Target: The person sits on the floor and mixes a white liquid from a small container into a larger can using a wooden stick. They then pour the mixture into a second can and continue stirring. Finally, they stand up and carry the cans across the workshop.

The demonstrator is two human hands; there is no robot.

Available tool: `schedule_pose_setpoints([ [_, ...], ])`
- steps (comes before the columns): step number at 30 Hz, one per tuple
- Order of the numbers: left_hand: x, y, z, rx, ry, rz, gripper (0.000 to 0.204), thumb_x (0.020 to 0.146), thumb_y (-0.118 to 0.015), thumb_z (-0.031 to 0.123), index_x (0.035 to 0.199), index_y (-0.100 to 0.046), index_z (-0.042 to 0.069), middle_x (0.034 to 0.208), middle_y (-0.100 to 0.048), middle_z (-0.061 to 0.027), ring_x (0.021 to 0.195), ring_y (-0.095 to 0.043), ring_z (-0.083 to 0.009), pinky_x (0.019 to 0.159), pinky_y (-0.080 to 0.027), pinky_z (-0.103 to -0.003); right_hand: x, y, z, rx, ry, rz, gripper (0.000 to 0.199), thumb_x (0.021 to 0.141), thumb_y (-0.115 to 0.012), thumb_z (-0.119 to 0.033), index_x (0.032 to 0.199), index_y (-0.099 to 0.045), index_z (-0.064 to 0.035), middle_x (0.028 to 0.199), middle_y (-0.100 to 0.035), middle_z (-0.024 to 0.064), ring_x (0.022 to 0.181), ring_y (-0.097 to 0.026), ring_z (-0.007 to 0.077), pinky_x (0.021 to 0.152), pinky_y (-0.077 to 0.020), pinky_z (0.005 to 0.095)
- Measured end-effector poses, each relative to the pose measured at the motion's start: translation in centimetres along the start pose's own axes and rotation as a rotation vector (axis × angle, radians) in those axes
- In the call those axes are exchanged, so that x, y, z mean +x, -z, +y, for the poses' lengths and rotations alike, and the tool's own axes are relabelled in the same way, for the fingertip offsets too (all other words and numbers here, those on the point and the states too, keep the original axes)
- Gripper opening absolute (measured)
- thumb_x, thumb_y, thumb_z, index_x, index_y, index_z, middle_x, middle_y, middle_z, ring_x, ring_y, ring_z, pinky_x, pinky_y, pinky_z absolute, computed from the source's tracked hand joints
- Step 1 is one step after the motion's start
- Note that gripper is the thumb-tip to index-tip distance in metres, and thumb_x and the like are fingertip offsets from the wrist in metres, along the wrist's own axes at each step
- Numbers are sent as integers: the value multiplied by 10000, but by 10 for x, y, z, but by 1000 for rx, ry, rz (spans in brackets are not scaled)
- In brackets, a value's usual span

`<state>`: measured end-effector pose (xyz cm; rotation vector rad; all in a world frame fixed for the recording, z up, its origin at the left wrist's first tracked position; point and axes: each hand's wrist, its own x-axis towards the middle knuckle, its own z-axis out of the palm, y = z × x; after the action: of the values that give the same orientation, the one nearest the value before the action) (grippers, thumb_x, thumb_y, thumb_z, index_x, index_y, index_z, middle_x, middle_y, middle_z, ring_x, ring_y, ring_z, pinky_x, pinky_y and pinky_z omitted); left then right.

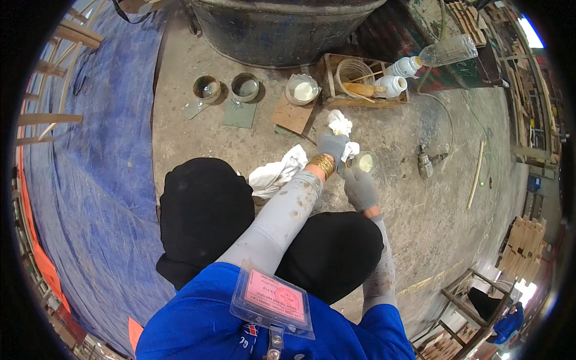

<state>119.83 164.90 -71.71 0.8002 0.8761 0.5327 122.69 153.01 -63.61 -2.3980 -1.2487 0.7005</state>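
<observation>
fwd: tins + wood crate block | R: drill | L: white cloth | btwn: bare concrete

At the far side we see two round tins side by side, a white-filled bowl and a wooden crate with white bottles. A blue tarp covers the left.

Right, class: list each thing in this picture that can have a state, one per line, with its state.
Left hand: gloved, gripping a white rag.
Right hand: gloved, touching the small jar.
Small jar: upright, open, pale liquid inside.
White cloth: crumpled on the floor.
Two metal bowls: upright, uncovered.
Clear plastic bottle: lying on its side.
Wooden crate: open-topped, holding white bottles.
</observation>
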Motion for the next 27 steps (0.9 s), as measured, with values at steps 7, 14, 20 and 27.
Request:
schedule_pose_setpoints([
  [7,29,21,-10,-207,-54,19,228,659,-654,228,706,-554,28,608,-552,-55,608,-573,-181,511,-418,-387,-28,28,-18,433,-329,-171,275,848,-478,-242,798,-581,8,644,-530,93,598,-504,154,522,-376,314],
  [14,4,-15,58,723,36,-346,434,650,-679,154,1041,-588,-13,844,-641,-97,768,-601,-154,707,-479,-288,-54,149,11,534,-332,494,297,819,-514,-124,1072,-565,22,764,-546,52,669,-502,119,571,-390,241],
  [20,-14,-9,148,468,-141,-520,543,665,-700,155,1130,-460,11,1005,-569,-88,889,-530,-125,797,-440,-267,73,255,72,-531,309,967,328,748,-517,-36,1072,-548,12,791,-553,112,704,-528,228,607,-416,319],
  [27,-39,79,183,792,304,-714,371,669,-722,196,975,-601,24,826,-633,-54,741,-576,-124,663,-479,-282,222,306,58,305,59,1086,421,741,-681,-360,946,-625,3,975,-617,76,760,-569,163,704,-434,261],
])
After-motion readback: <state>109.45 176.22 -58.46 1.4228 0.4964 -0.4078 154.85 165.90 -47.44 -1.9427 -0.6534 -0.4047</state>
